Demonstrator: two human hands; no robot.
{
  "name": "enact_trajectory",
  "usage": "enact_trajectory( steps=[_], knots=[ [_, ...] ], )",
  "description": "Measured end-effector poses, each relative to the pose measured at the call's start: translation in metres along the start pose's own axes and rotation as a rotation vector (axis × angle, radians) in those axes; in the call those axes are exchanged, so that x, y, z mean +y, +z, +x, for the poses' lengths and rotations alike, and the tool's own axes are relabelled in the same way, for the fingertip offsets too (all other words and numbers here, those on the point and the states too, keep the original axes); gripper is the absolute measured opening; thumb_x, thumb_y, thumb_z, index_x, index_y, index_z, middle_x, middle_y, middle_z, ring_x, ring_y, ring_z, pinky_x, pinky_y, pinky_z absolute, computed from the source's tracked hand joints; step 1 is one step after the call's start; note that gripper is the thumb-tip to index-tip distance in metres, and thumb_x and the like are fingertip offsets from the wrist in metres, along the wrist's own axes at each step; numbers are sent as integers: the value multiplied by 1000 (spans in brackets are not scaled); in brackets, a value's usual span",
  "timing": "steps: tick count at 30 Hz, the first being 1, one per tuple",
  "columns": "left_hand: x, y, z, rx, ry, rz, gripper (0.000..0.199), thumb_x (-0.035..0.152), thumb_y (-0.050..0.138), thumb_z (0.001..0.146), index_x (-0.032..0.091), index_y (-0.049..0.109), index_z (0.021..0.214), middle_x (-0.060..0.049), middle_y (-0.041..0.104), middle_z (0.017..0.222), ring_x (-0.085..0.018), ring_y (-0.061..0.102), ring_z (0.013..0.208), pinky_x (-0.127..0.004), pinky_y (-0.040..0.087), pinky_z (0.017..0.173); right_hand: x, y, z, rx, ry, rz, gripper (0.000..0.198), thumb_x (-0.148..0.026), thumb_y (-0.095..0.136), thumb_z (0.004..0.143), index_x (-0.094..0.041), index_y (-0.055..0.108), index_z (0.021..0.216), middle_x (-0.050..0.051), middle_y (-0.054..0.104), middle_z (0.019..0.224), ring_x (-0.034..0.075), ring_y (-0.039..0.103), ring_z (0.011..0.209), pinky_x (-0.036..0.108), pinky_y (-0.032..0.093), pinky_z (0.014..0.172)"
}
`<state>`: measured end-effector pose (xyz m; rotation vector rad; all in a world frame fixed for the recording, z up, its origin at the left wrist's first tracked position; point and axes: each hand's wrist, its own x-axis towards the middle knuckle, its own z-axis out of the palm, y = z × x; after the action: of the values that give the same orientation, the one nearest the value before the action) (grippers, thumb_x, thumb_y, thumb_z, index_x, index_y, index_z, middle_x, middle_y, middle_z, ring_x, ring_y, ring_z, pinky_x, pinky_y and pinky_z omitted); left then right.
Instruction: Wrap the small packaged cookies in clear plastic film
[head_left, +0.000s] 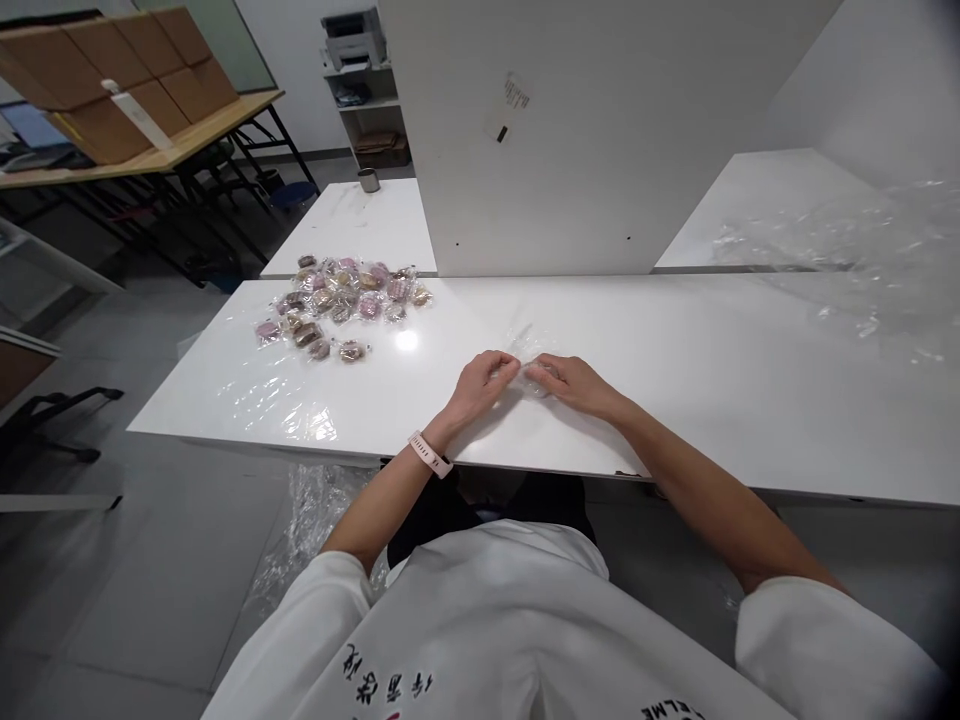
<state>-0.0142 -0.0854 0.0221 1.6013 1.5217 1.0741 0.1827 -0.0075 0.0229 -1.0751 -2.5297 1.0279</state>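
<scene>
Both hands meet near the front middle of the white table, fingers pinched close together. My left hand (484,380), with a pink watch band on its wrist, grips one side of a crumpled piece of clear plastic film (529,342). My right hand (570,383) pinches the same film from the other side. Part of the film sticks up beyond the fingertips; whether anything lies inside it I cannot tell. To the left, a loose pile of small wrapped items (345,295), pink, brown and tan in clear wrappers, lies on the table.
The white table (712,390) runs across in front of me, with an upright white panel (555,140) behind it. Clear plastic sheeting (892,260) spreads at the right, and more plastic (307,520) hangs near the floor. Cardboard boxes (112,80) stand on a far desk.
</scene>
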Motion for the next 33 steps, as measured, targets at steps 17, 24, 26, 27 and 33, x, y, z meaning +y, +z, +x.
enact_trajectory(
  steps=[17, 24, 26, 27, 33],
  knots=[
    [-29, -1, 92, 236, -245, 137, 11, 24, 52, 94, 23, 62, 92, -3, 69, 93, -19, 61, 81, -33, 44, 74, 17, 38, 27, 299, -280, -344, 57, -60, 53, 96, -26, 54, 142, 13, 58, 142, 35, 51, 126, 52, 45, 98],
    [-31, -2, 89, 371, -163, -97, 13, 29, 57, 91, 20, 63, 98, -5, 67, 101, -14, 58, 82, -28, 47, 74, 17, 17, 36, 492, 67, -28, 41, -53, 43, 101, -24, 66, 117, 8, 70, 92, 26, 63, 82, 41, 50, 79],
    [-31, -1, 88, 352, -164, -66, 13, 29, 57, 91, 20, 63, 98, -5, 67, 102, -15, 58, 84, -28, 47, 76, 24, 6, 37, 517, 191, 19, 45, -50, 43, 101, -23, 57, 135, 8, 71, 102, 25, 65, 82, 40, 51, 77],
    [-31, 0, 88, 338, -173, -46, 12, 27, 58, 90, 20, 64, 98, -5, 67, 101, -15, 58, 84, -28, 47, 76, 27, 3, 37, 552, 209, -24, 45, -46, 43, 101, -24, 54, 139, 10, 69, 112, 26, 66, 88, 41, 52, 79],
    [-32, 0, 89, 323, -192, -5, 12, 17, 55, 87, 20, 65, 94, -4, 68, 95, -17, 59, 85, -31, 47, 79, 36, 15, 32, 460, -143, -379, 45, -30, 36, 102, -30, 52, 144, 10, 43, 157, 33, 49, 131, 52, 44, 103]
  ],
)
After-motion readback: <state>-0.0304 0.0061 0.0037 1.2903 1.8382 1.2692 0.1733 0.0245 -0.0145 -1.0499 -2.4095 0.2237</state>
